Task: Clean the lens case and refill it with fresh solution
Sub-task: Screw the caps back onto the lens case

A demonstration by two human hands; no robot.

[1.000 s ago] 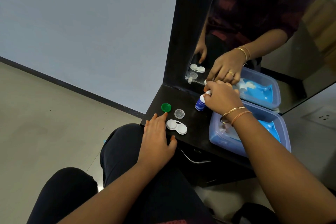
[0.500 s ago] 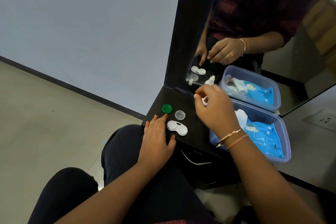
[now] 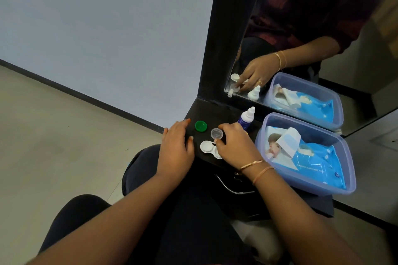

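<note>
Lens case [image 3: 207, 147]: on tabletop [image 3: 217, 109] edge; light, stiff, slick; pinch at rims
Right hand [image 3: 235, 146]: fingers curled, touching case; grip unclear
Left hand [image 3: 175, 146]: flat, open, beside it

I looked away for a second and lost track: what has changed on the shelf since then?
The right hand let go of the solution bottle, which now stands alone, and moved left to the clear cap and lens case. The left hand, green cap and blue tub stayed put.
</note>
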